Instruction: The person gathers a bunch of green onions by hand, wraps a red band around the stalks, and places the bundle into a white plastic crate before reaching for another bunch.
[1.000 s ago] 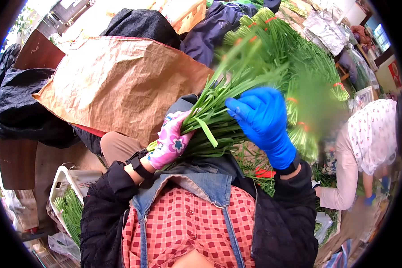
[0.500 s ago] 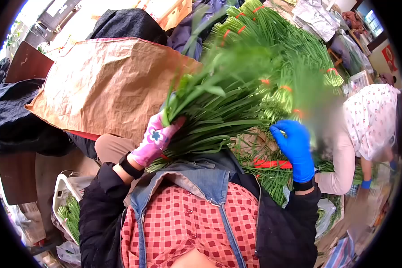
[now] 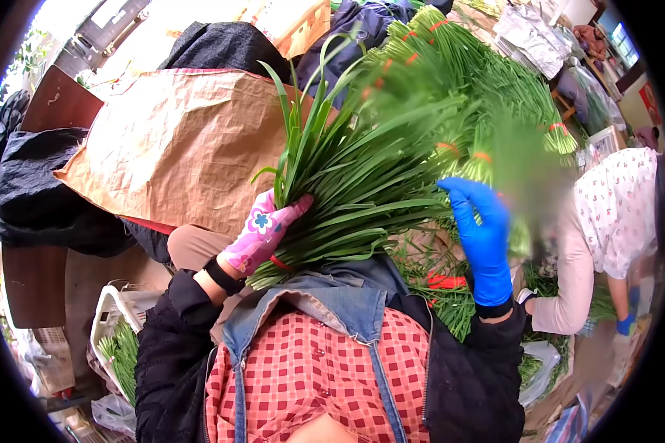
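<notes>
My left hand, in a pink flowered glove, is closed around the lower part of a large bunch of garlic chives. A red band circles the stalks beside the hand. The long green leaves fan up and to the right over my lap. By the leaf tips on the right is my right hand, in a blue glove, its thumb and fingertips brought together in a pinch. Whether a leaf is between those fingertips I cannot make out.
Banded bunches of chives are heaped at the back right. A brown paper sack stands at left, above a white crate of greens. Loose stalks and a red strip lie near my right wrist. Another person bends at right.
The leaves in my left hand, blurred before, now stand fanned out and mostly sharp, with several upright at the left. My right hand has moved slightly up, toward the leaf tips.
</notes>
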The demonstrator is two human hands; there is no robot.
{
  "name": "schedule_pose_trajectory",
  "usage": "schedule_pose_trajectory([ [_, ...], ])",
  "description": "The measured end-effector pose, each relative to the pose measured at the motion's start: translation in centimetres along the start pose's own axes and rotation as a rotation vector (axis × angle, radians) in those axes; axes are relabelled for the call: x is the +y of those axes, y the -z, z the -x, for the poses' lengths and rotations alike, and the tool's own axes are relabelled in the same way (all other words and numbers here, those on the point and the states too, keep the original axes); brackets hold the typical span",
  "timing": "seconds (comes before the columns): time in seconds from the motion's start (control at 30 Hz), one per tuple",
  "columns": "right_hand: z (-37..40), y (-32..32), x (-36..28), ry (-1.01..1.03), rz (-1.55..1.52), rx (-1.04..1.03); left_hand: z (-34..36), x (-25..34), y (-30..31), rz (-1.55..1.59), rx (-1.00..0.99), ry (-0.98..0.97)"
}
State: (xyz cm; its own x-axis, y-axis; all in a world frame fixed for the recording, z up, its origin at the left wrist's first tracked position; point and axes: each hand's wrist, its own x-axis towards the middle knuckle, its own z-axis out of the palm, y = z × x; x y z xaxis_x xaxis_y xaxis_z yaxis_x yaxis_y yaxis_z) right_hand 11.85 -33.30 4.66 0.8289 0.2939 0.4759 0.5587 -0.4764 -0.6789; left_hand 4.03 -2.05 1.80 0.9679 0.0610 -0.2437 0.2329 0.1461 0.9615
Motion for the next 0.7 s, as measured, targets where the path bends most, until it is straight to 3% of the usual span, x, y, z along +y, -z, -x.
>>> schedule_pose_trajectory([
  [0.07,-1.1,0.3,-1.4,0.045,0.034,0.058,-0.2,-0.3,0.1,-0.009,-0.002,-0.008],
  [0.13,-3.3,0.3,-4.0,0.416,0.253,0.092,-0.3,-0.3,0.1,-0.024,-0.016,-0.011],
  [0.23,-4.4,-1.1,-4.7,0.468,0.404,0.061,-0.2,0.4,-0.2,-0.002,-0.076,-0.067],
  [0.27,-4.4,-2.0,-3.8,0.463,0.406,0.066,-0.3,0.8,0.0,0.010,-0.048,-0.006],
  [0.33,-4.2,-4.5,-1.7,0.397,0.636,-0.186,-0.5,1.2,0.6,0.019,-0.015,0.056],
  [0.37,-3.5,-4.8,-0.7,0.429,0.539,-0.204,-0.7,1.1,0.9,0.072,0.027,0.074],
  [0.47,-0.1,-5.9,1.4,0.413,0.343,-0.202,-0.9,0.6,2.0,0.163,0.073,0.137],
  [0.7,2.0,-6.5,1.2,0.350,0.277,-0.120,-1.1,0.4,2.5,0.175,0.095,0.164],
])
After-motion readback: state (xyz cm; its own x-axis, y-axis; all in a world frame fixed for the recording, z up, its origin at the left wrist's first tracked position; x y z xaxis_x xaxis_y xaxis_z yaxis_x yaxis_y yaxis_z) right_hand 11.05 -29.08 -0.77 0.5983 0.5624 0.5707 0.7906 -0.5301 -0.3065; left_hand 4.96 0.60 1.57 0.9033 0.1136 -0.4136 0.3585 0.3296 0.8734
